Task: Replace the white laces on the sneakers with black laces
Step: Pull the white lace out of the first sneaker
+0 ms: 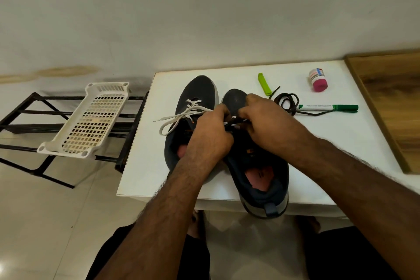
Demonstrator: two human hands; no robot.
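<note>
Right sneaker heel overhangs bench edge, lower centre. Left hand and right hand closed, pinching its white lace; hard tug could drag it off.

Two dark sneakers sit side by side on the white tabletop, toes pointing away. The left sneaker is still threaded with a white lace, its loose ends trailing left. The right sneaker overhangs the near edge with its heel, and a coiled black lace lies just beyond its toe.
</note>
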